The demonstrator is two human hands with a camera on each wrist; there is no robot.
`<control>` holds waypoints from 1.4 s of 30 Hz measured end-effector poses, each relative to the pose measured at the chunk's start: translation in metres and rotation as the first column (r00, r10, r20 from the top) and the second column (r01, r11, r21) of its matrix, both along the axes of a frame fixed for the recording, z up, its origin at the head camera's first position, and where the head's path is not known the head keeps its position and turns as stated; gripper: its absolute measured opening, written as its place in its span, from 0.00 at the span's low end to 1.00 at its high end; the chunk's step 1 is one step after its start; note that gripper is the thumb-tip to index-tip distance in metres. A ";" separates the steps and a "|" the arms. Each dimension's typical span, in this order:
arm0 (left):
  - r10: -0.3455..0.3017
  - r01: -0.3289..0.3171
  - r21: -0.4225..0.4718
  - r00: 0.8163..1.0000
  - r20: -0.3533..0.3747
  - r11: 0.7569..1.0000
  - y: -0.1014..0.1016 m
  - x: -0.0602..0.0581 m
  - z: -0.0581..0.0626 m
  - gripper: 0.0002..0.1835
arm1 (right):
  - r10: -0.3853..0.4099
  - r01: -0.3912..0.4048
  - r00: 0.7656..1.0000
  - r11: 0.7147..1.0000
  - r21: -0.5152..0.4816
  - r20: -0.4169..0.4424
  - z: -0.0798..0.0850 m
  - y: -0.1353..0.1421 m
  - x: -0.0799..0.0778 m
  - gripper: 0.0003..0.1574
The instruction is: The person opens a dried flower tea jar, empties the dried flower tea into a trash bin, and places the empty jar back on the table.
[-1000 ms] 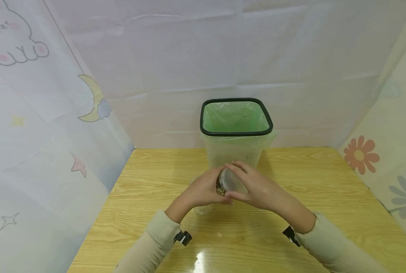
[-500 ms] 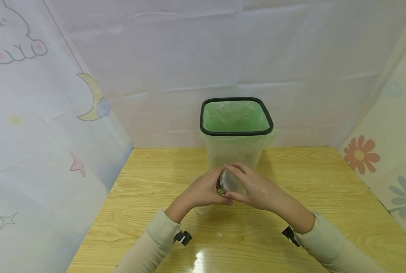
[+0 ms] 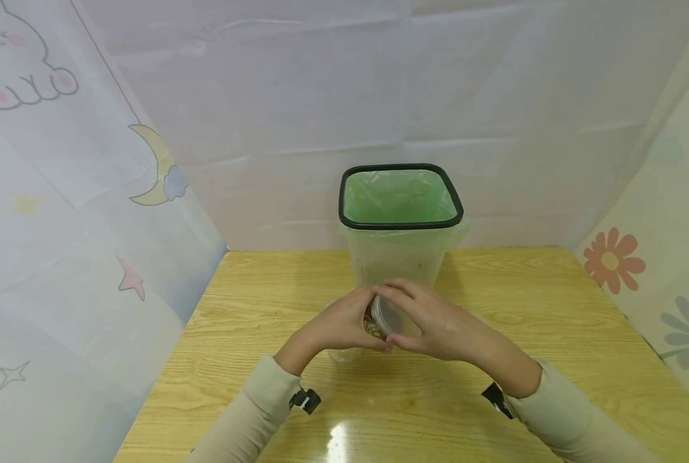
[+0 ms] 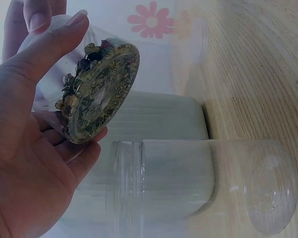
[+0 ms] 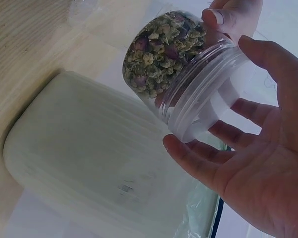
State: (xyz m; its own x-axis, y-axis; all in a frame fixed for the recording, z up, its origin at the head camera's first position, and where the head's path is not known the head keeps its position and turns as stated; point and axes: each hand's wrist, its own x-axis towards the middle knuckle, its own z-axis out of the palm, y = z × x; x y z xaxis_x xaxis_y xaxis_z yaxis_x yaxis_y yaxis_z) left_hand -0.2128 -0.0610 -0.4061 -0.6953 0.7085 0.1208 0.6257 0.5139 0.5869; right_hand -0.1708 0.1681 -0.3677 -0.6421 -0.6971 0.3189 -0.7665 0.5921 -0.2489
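Note:
A clear screw-top jar of dried flower buds (image 5: pixel 161 57) is held tilted above the table, its lid towards the right. My left hand (image 3: pixel 341 326) grips the jar's body, thumb on one side and fingers on the other. With thumb and fingertips spread around the rim, my right hand (image 3: pixel 445 328) holds the translucent lid (image 5: pixel 203 94), which sits on the jar's mouth. Buds lie in the bottom part of the jar, as the left wrist view shows. Below my left hand, a second clear jar (image 4: pixel 176 183) stands upright on the table without a lid, nothing visible inside.
A pale bin (image 3: pixel 396 257) with a black rim and green liner stands just behind the hands, near the table's back edge. The wooden table (image 3: pixel 252 289) is bounded by printed cloth walls. Another clear round object (image 4: pixel 201 42) rests beyond, its kind unclear.
Both hands stay on the jar and lid. The right thumb and fingers have shifted slightly down and left around the lid; the left hand has barely moved.

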 end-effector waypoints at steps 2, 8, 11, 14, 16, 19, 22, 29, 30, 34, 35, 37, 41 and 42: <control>-0.009 0.009 0.000 1.000 0.005 1.000 -0.001 0.000 0.000 0.57 | 0.017 -0.017 1.000 1.000 0.001 -0.007 0.000 0.000 0.001 0.49; -0.026 0.026 0.000 1.000 0.017 1.000 -0.002 0.001 0.000 0.57 | 0.059 -0.059 0.998 0.998 -0.002 -0.023 0.000 0.002 0.001 0.49; -0.028 0.028 0.002 0.999 0.025 1.000 -0.002 0.001 -0.001 0.57 | 0.066 -0.066 0.998 0.998 -0.002 -0.015 0.001 0.002 0.002 0.49; -0.033 0.032 0.013 0.999 0.034 0.999 -0.003 0.001 -0.001 0.57 | 0.066 -0.066 0.998 0.998 -0.001 -0.006 0.001 0.002 0.002 0.49; -0.034 0.033 0.017 0.999 0.036 0.999 -0.003 0.001 -0.001 0.56 | 0.065 -0.065 0.998 0.998 0.000 -0.001 0.002 0.002 0.002 0.48; -0.034 0.033 0.020 0.999 0.039 0.999 -0.004 0.001 -0.002 0.56 | 0.066 -0.066 0.998 0.998 -0.003 0.005 0.002 0.002 0.003 0.48; -0.034 0.033 0.023 0.998 0.047 0.999 -0.004 0.001 -0.002 0.55 | 0.067 -0.067 0.998 0.998 -0.007 0.003 0.002 0.003 0.003 0.48; -0.011 0.011 0.004 0.999 0.043 1.000 -0.006 0.001 -0.002 0.56 | 0.066 -0.066 0.998 0.998 -0.012 -0.008 0.004 0.004 0.004 0.49; -0.007 0.007 0.001 0.999 0.039 1.000 -0.007 0.001 -0.002 0.56 | 0.064 -0.064 0.998 0.998 -0.010 -0.005 0.004 0.004 0.004 0.50; -0.002 0.002 -0.006 0.999 0.035 1.000 -0.008 0.001 -0.002 0.56 | 0.054 -0.054 0.998 0.999 -0.008 0.013 0.004 0.005 0.004 0.50; -0.002 0.002 -0.005 0.999 0.037 1.000 -0.008 0.001 -0.001 0.56 | 0.052 -0.052 0.998 0.999 -0.006 0.016 0.004 0.005 0.004 0.50; -0.004 0.004 -0.003 0.999 0.041 1.000 -0.009 0.001 -0.001 0.56 | 0.049 -0.049 0.999 0.999 -0.005 0.019 0.005 0.006 0.004 0.50; -0.010 0.010 0.004 0.999 0.038 1.000 -0.010 0.000 0.000 0.55 | 0.044 -0.044 0.999 0.999 -0.002 0.025 0.005 0.006 0.004 0.50; -0.011 0.011 0.006 0.999 0.037 1.000 -0.010 0.000 0.000 0.55 | 0.043 -0.042 0.999 0.999 -0.003 0.027 0.005 0.007 0.004 0.50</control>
